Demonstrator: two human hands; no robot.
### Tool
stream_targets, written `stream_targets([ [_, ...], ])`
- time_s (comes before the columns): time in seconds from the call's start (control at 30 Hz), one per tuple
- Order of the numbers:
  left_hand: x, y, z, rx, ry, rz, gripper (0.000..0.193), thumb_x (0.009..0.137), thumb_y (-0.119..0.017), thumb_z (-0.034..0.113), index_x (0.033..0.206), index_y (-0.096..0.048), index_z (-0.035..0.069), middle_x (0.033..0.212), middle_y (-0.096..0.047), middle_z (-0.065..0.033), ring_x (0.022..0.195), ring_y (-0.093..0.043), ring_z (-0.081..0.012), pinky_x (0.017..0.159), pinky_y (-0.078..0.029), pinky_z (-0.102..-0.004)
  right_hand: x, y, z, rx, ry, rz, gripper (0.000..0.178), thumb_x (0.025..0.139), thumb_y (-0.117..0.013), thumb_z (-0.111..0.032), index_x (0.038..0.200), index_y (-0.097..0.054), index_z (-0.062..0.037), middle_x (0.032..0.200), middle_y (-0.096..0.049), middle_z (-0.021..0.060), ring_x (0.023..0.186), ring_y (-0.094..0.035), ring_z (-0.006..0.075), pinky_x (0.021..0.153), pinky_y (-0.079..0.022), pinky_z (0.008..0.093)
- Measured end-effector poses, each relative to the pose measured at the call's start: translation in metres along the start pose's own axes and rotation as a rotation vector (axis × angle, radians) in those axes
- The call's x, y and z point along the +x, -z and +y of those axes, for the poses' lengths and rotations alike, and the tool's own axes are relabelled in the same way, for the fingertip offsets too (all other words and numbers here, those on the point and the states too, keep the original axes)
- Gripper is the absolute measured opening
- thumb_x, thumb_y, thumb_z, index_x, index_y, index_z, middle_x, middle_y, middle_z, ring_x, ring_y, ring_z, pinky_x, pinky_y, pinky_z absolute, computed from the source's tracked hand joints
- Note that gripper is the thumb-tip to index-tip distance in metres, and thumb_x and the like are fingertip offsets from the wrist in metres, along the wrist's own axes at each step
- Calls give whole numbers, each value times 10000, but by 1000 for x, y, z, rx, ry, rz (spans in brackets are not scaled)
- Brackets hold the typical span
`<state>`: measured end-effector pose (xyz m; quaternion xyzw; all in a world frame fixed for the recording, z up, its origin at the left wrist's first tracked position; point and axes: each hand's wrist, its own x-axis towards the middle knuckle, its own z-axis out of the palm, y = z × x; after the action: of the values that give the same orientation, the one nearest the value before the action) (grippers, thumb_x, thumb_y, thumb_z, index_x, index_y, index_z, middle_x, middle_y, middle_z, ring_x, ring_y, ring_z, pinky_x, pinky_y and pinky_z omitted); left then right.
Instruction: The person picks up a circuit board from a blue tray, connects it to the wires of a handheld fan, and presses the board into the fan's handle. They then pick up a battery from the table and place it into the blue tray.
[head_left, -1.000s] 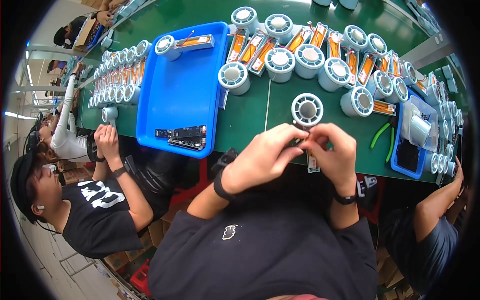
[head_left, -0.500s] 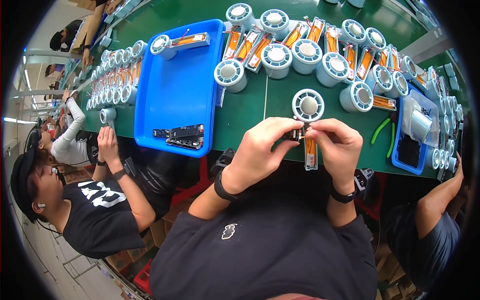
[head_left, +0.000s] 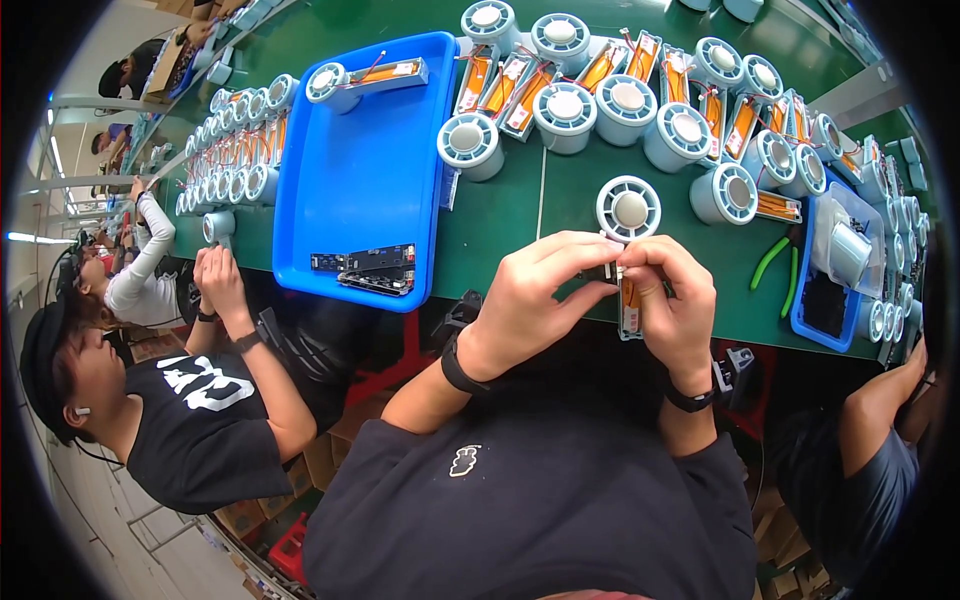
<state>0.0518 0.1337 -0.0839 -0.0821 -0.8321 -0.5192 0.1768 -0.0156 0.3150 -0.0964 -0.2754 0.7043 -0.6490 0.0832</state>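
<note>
Just in front of me lies a pale blue round unit (head_left: 629, 208) with a slotted ring and a grey disc on top. Its long narrow housing, holding an orange battery pack (head_left: 630, 310), extends toward me and is partly covered by my fingers. My left hand (head_left: 535, 305) is closed in a pinch on a small black circuit board (head_left: 601, 272) over the housing. Against the board's right end, my right hand (head_left: 675, 305) is closed too, thumb and forefinger together. Whatever is between those fingertips is too small and covered to make out.
Left of my hands, a blue tray (head_left: 360, 190) holds several black circuit boards (head_left: 375, 268) and another unit. Rows of similar units (head_left: 627, 100) stand beyond. On the right are green-handled pliers (head_left: 775, 275) and a blue bin (head_left: 805, 325). A co-worker (head_left: 200, 400) sits at left.
My fingertips have drawn closer together at the board, and the right hand has shifted slightly left. The whole view has moved a little; the unit and tray stay in place.
</note>
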Motion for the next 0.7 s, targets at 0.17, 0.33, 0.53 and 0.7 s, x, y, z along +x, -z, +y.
stream_targets([
  [0.17,1,0,-2,2,-39,6,438,732,-866,-52,1147,-745,24,1126,-753,-137,1004,-752,-281,842,-617,-339,2,3,-2,-44,-1,-31,48,984,-651,11,970,-679,47,870,-698,67,792,-648,120,709,-508,236],
  [0.33,0,-3,0,26,-67,5,434,723,-872,-52,1133,-753,29,1100,-749,-125,962,-751,-272,799,-619,-330,0,3,5,-1,33,0,80,1012,-639,-6,985,-690,49,825,-693,33,677,-601,85,626,-475,221],
  [0.53,-3,-13,0,197,-131,133,338,747,-845,0,1071,-763,54,1028,-756,-84,873,-737,-266,725,-606,-346,-12,1,-8,139,-222,31,88,1007,-637,2,1024,-711,46,792,-699,41,648,-607,71,587,-472,228],
  [0.7,-4,-17,-4,234,-201,149,485,688,-869,-61,1149,-769,52,1044,-759,-105,866,-734,-256,721,-595,-327,-15,2,-10,285,-308,41,101,1027,-614,6,1065,-697,49,799,-674,19,593,-552,26,527,-409,185],
])
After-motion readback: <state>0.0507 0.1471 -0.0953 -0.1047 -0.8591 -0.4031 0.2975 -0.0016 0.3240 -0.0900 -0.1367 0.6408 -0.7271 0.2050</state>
